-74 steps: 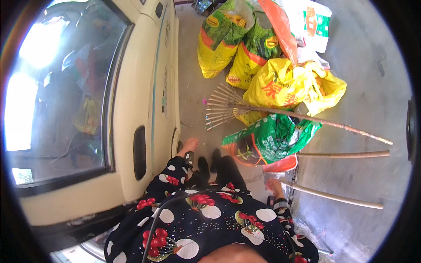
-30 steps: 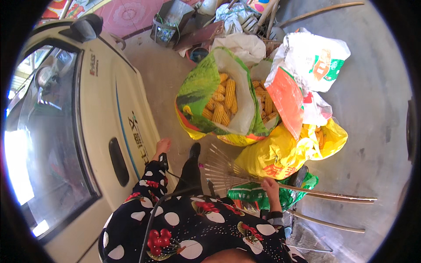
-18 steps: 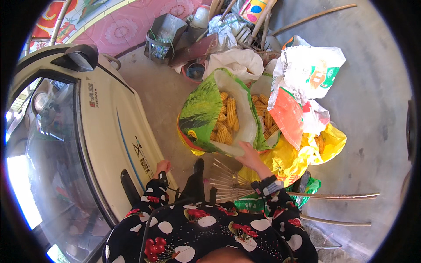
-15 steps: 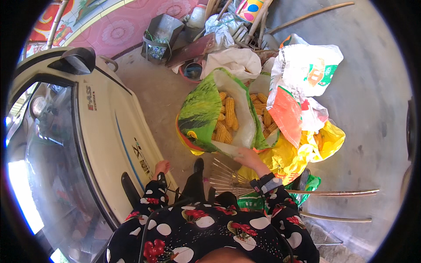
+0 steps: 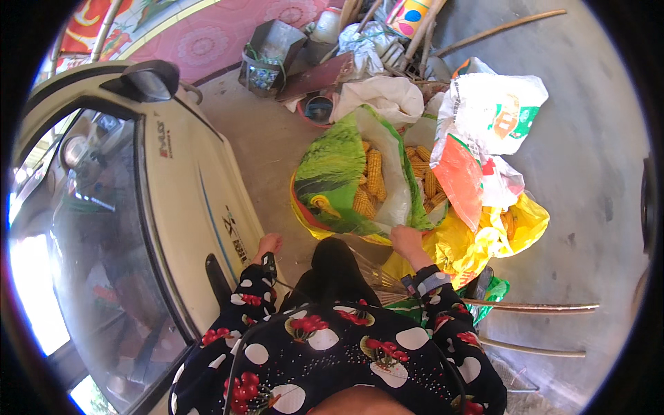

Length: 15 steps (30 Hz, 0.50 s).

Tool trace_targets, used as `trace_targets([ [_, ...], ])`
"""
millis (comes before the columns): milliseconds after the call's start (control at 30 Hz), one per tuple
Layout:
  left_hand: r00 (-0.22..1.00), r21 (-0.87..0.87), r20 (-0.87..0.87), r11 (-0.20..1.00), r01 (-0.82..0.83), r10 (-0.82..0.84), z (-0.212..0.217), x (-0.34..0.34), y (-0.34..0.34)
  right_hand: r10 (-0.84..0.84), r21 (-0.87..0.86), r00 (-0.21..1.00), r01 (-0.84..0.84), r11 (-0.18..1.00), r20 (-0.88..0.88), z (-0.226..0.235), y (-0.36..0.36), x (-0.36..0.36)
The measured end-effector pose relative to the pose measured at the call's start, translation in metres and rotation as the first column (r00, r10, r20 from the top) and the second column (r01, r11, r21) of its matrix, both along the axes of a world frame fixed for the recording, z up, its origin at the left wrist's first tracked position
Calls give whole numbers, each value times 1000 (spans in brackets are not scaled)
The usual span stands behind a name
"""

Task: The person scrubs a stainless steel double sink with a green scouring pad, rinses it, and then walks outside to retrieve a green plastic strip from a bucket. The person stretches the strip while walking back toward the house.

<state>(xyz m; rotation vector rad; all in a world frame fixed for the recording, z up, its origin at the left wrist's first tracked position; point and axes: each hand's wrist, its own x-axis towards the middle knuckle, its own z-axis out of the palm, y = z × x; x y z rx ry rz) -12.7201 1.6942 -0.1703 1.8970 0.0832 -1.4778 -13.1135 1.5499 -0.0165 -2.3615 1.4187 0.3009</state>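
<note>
A green printed sack [image 5: 332, 162] stands in front of me, its mouth spread wide, with yellow corn cobs [image 5: 374, 173] inside. At the sack's near edge, my right hand [image 5: 407, 242] is closed with its fingers curled. Whether it pinches the sack's rim I cannot tell. My left hand [image 5: 271, 243] hangs loosely curled beside the vehicle's pale panel, with nothing seen in it. More cobs [image 5: 423, 166] show in the opening just right of the sack. A yellow bag [image 5: 453, 252] lies slumped by my right wrist, holding some corn too.
A cream vehicle [image 5: 194, 166] fills the left side, its mirror [image 5: 153, 79] jutting out. White sacks [image 5: 494, 114] lean behind the yellow bag. A bamboo rake [image 5: 384, 277] and wooden poles [image 5: 532, 306] lie at right. Buckets, boards and a metal bin [image 5: 273, 59] crowd the back wall.
My right hand, earlier stretched along the sack's near edge, has drawn back into a curled shape. My knee has come forward, and the view has shifted slightly.
</note>
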Motion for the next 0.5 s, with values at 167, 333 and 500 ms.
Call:
trace_targets([
  [167, 999, -55, 28, 998, 36, -35, 25, 19, -14, 29, -43, 999, -30, 999, -34, 11, -16, 7],
  [333, 999, -90, 45, 996, 14, -10, 46, 37, -17, 50, 63, 997, -47, 997, -58, 19, -31, 16],
  [500, 999, -141, -5, 989, -52, 52, 39, 36, -17, 87, 157, 991, -69, 985, -106, 18, -31, 12],
])
